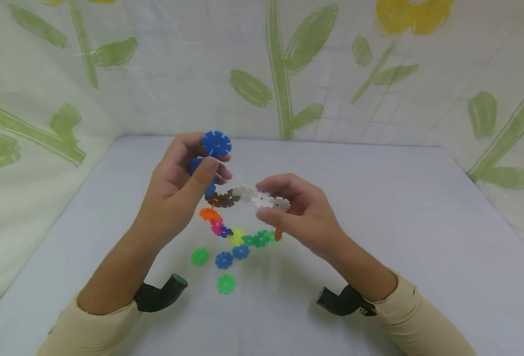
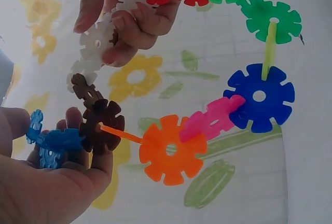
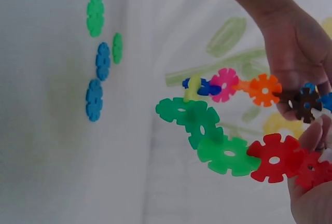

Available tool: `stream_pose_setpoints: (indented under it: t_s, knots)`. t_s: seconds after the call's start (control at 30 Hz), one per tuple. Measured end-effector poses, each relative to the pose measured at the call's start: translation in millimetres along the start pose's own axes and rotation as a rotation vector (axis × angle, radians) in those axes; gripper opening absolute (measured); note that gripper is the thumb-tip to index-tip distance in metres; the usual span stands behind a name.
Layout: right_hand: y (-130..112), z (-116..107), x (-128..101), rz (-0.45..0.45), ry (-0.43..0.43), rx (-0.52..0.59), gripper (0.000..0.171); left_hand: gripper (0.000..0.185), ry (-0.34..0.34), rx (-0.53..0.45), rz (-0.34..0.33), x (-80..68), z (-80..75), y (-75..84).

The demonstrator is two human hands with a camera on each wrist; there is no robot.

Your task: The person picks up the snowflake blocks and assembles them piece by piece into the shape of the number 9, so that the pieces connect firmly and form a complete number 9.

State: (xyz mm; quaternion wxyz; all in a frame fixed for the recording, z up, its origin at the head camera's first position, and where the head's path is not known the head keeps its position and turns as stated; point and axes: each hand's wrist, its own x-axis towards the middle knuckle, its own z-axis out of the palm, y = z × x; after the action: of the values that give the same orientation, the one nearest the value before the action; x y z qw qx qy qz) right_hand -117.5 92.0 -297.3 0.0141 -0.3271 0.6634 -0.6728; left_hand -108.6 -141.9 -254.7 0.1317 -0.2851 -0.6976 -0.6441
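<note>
A closed ring of slotted plastic snowflake discs hangs between both hands above the table. My left hand [image 1: 168, 185] holds several linked blue discs [image 1: 221, 139] between thumb and fingers, one standing up above the thumb. They join the ring beside the brown discs [image 2: 109, 117]. My right hand [image 1: 308, 215] pinches the white discs [image 1: 245, 193] on the ring's right side. From there the loop runs on through red discs [image 3: 264, 154], green discs [image 3: 218, 154], a yellow disc [image 1: 235, 238], a dark blue disc [image 2: 275, 86], a pink disc [image 2: 212, 120] and an orange disc [image 2: 181, 162].
Below the ring, loose discs lie on the white table [image 1: 400, 222]: a green disc [image 1: 199, 256], another green disc [image 1: 226, 290], a blue disc [image 1: 223, 254] and a second blue disc [image 1: 240, 255]. A white curtain [image 1: 191, 74] painted with flowers stands behind the table's far edge.
</note>
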Motion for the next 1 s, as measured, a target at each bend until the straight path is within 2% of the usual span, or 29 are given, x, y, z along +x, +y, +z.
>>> stream_pose_setpoints:
  t_s: [0.17,0.33,0.43,0.5,0.63,0.8,0.9,1.0]
  knots:
    - [0,1,-1,-0.029,0.018,-0.025,0.034,0.028,-0.03,-0.017,0.078,0.1,1.6,-2.4]
    - [-2,-1,-1,-0.04,0.023,-0.028,0.034,0.047,-0.082,-0.002,0.2,2.0,2.0,-5.7]
    - [-3,-2,-2,-0.044,0.031,-0.027,0.034,0.046,-0.079,-0.013,0.225,3.2,3.3,-6.3]
    - [-3,-3,-3,-0.047,0.039,-0.015,0.035,0.041,-0.08,-0.028,0.199,2.7,4.7,-6.7]
    - [-2,-4,-3,-0.049,0.052,0.024,0.035,0.031,-0.114,-0.05,0.107,1.5,8.0,-7.2]
    - [-3,-7,-3,-0.046,0.068,0.024,0.034,0.045,-0.218,-0.086,0.001,1.6,3.4,-7.5]
    - [-6,-9,-3,-0.024,0.086,0.023,0.031,0.063,-0.3,-0.002,-0.026,1.8,-1.9,-7.9]
    - [-9,-11,-3,0.005,0.104,0.032,0.031,0.088,-0.353,0.173,0.002,2.0,-3.6,-9.6]
